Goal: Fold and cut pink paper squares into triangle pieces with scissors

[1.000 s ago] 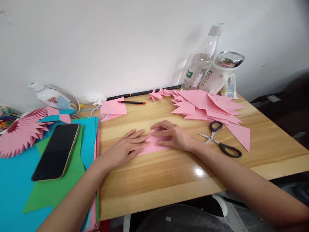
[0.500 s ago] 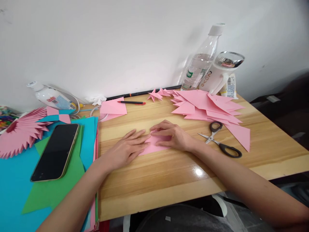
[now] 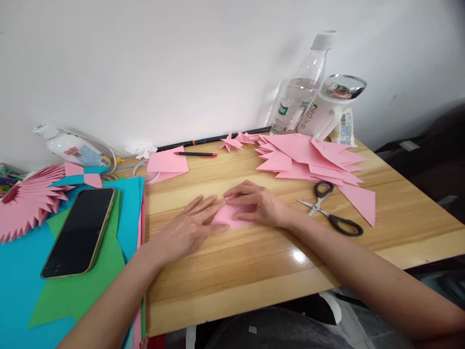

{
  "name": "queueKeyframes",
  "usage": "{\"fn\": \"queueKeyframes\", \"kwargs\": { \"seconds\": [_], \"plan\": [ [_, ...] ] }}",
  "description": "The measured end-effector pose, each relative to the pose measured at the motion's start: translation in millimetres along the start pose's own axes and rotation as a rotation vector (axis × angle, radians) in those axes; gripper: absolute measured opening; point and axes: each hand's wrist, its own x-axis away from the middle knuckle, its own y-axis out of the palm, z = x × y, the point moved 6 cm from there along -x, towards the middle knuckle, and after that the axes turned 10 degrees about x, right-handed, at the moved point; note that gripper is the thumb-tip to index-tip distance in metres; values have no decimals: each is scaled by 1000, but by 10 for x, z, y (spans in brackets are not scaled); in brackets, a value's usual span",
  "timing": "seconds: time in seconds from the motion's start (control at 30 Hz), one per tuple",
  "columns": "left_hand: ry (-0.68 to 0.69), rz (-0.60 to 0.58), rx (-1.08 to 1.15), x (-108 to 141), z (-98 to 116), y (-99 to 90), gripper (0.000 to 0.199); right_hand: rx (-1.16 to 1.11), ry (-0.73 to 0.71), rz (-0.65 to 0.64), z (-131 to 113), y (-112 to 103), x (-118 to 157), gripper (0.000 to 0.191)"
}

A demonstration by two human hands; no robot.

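Note:
A small piece of pink paper (image 3: 240, 215) lies on the wooden table between my two hands. My right hand (image 3: 259, 203) is bent over it, thumb and fingertips pinching its far left part. My left hand (image 3: 189, 225) rests on the table at the paper's left end with its fingers stretched out. Its index fingertip touches the far corner and its thumb meets the near left edge, where the paper curves up. The part of the paper under my right fingers is hidden.
Open black-handled scissors (image 3: 321, 208) lie right of my hand, below a pile of pink paper pieces (image 3: 305, 157). A water bottle (image 3: 300, 89) and white mug (image 3: 332, 106) stand behind. A pen (image 3: 196, 154) lies on pink paper; a phone (image 3: 80, 230) rests on coloured sheets at left.
My left thumb has moved onto the paper's near left edge, which now bends upward instead of lying flat. My right hand keeps its pinch. The view has shifted slightly.

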Motion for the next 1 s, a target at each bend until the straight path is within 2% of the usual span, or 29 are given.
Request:
{"fn": "queueKeyframes", "kwargs": {
  "seconds": [0.37,0.53,1.0],
  "plan": [
    [-6,-2,21,-62,77,-45,34,5,16,7,8,-3,5,29],
    [3,5,25,-64,85,-57,34,14,41,27,44,2,22,36],
    [-74,-6,36,-6,-7,-15,51,55,16,-11,30,32,54,34]
  ]
}}
